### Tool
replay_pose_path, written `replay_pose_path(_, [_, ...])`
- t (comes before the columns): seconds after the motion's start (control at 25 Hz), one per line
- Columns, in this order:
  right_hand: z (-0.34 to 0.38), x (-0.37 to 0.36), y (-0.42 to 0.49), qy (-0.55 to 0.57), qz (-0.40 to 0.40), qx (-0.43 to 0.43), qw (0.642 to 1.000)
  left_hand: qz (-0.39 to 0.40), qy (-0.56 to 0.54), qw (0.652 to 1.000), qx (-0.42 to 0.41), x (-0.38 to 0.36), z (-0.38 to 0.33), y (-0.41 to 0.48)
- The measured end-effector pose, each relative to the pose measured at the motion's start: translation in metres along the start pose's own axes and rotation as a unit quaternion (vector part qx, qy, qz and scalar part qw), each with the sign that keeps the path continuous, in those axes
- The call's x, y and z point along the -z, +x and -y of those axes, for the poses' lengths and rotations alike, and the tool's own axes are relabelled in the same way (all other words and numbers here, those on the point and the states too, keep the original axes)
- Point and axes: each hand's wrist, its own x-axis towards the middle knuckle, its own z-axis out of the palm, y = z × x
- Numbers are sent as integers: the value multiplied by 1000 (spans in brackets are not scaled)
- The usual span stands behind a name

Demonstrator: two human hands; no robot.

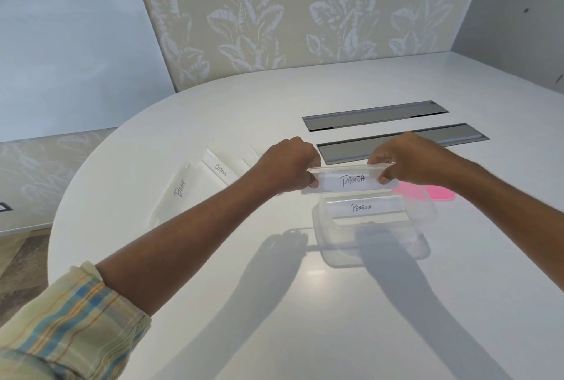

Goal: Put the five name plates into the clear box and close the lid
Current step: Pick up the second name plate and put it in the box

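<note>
A clear name plate reading PANDA (351, 179) hangs level above the far rim of the clear box (375, 245). My left hand (290, 166) pinches its left end and my right hand (403, 160) pinches its right end. Inside the box, against its far wall, stands a plate reading PENGUIN (363, 207). On the table to the left lie a plate reading BEAR (180, 189), a plate reading OSTRICH (220, 169), and part of another clear plate (251, 157) half hidden behind my left hand. A pink lid (427, 192) lies flat just right of the box, partly covered by my right wrist.
The white table (274, 303) has a rounded left edge, with floor beyond it. Two long grey cable-slot covers (375, 115) are set into the table behind my hands. A patterned wall stands at the table's far side.
</note>
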Motion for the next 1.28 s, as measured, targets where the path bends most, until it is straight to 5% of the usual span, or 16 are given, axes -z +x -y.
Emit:
replay_pose_path(0.48, [-59,-22,-11,0,49,-19,999,50,0,999,-12,-41,-48,35])
replay_pose_path(1.28, [-60,-75,-1,-163,171,36,971,174,197,962,-74,-85,-84,43])
